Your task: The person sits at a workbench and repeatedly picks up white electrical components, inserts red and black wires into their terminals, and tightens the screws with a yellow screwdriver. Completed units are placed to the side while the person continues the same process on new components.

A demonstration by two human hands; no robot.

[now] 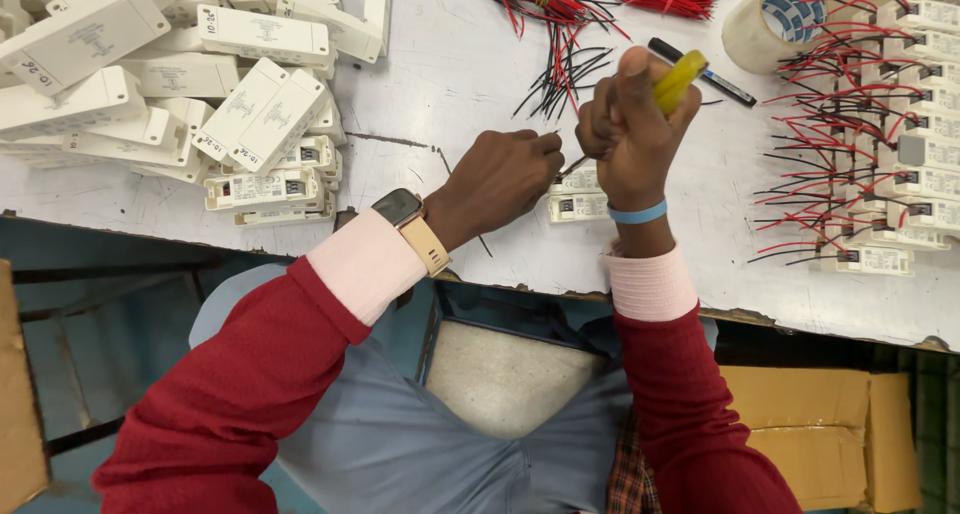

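My right hand (632,134) is closed around a screwdriver with a yellow handle (678,79), its shaft pointing down toward a small white module (578,206) on the table. My left hand (500,179) pinches a thin black wire (548,134) right beside the screwdriver tip, just above the module. A second white module (582,180) lies partly under my hands. A watch sits on my left wrist and a blue band on my right.
A heap of white rectangular boxes (180,74) fills the left of the white table (450,64). Wired modules with red and black leads (880,164) are stacked at right. Loose wire bundles (560,14), a black marker (700,69) and a tape roll (770,19) lie behind.
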